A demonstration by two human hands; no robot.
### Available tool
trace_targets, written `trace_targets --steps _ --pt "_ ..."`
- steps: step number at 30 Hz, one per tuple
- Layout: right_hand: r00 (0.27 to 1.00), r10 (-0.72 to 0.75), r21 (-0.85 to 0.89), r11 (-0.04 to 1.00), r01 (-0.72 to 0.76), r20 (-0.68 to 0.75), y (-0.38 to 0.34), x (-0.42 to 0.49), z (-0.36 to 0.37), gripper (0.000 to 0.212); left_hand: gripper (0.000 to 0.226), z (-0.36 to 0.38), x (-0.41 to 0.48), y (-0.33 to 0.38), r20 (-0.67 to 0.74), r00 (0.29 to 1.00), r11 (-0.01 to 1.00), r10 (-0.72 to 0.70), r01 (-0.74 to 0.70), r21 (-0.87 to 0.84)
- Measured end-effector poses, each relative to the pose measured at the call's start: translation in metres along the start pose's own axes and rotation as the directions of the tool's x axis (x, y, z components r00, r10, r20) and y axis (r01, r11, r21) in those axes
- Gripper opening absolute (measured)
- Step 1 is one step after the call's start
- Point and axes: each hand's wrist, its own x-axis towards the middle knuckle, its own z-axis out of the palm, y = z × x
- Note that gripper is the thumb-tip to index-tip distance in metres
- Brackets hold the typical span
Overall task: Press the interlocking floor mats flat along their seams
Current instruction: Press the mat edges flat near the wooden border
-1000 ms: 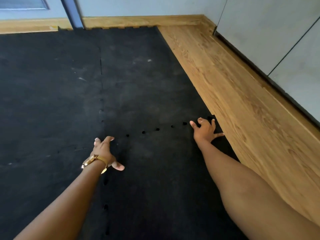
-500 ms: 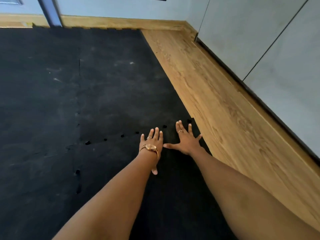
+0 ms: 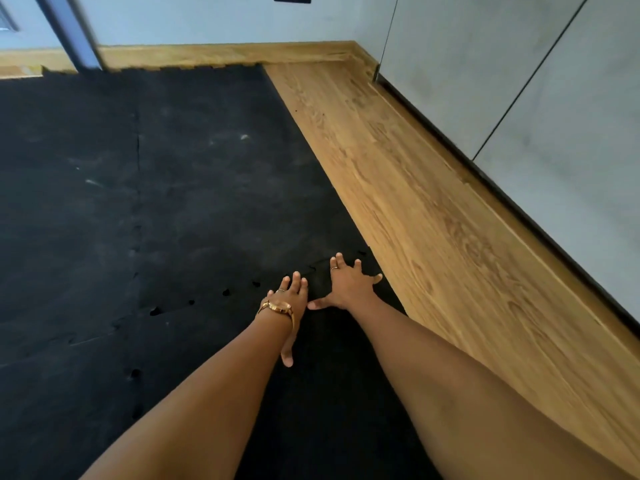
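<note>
Black interlocking foam floor mats [image 3: 173, 202] covering most of the floor, from the far skirting down to the near edge of view. At far left, dim vertical seam [image 3: 138, 157] between tiles, barely traceable on the dark surface. Further right, cross seam [image 3: 207, 299] marked by a row of small dark gaps, running toward the hands.

Left hand [image 3: 289, 297], gold watch [image 3: 277, 307] at the wrist, laid flat with fingers extended and close together, palm down on the mat, gripping nothing. Right hand [image 3: 349, 287] just beside it, thumb nearly meeting the left hand, fingers splayed wide, likewise flat and empty, close to the mat's right edge. Beyond that, strip of light oak-grain wooden floor [image 3: 433, 220] along grey wall panels [image 3: 519, 81].

Judged best done with weight straight down through the palms, directly over the tab line rather than beside it, then moved along the seam in small overlapping presses so no tooth stayed proud; gaps to the left apparently not yet seated.

Palms hidden, so actual contact pressure impossible to tell. Seam under the hands covered. Tab outlines mostly lost in black-on-black. Near portion of mat masked by both forearms; left side cut off by the frame.
</note>
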Motion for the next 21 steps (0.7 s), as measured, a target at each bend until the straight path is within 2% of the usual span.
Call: trace_targets --steps 3,6,8,10,14,17,19,21 --pt "0.998 -0.055 0.098 0.993 0.059 -0.041 0.012 -0.003 0.003 0.123 0.151 0.006 -0.001 0.003 -0.028 0.999 1.000 -0.019 0.019 -0.011" --pt "0.989 0.074 0.144 0.988 -0.055 -0.127 0.030 -0.004 -0.002 0.135 0.149 0.009 0.001 0.005 -0.059 0.998 0.999 -0.024 0.023 -0.028" --pt "0.989 0.139 0.096 0.986 -0.133 -0.058 0.039 -0.003 -0.007 0.139 0.148 0.011 0.002 0.006 -0.059 0.998 0.999 -0.024 0.022 -0.039" --pt "0.989 0.144 0.064 0.988 -0.142 -0.037 0.041 0.003 -0.009 0.139 0.148 0.013 0.005 0.004 -0.061 0.998 0.999 -0.031 0.029 -0.039" --pt "0.992 0.105 -0.072 0.991 -0.110 -0.072 0.036 0.010 -0.016 0.130 0.153 0.015 0.010 0.003 -0.053 0.998 1.000 -0.018 0.017 -0.012" --pt "0.988 0.145 -0.129 0.980 -0.150 -0.044 0.027 0.012 -0.023 0.120 0.155 0.013 0.009 0.001 -0.050 0.999 1.000 -0.012 0.011 -0.018" --pt "0.979 0.201 -0.102 0.974 -0.204 -0.040 0.019 0.010 -0.019 0.116 0.153 0.010 0.006 -0.003 -0.049 0.999 0.999 0.011 -0.013 -0.040" --pt "0.976 0.209 0.012 0.978 -0.209 -0.054 0.005 0.006 -0.011 0.106 0.150 0.008 0.003 -0.006 -0.051 0.998 0.995 0.031 -0.035 -0.094"
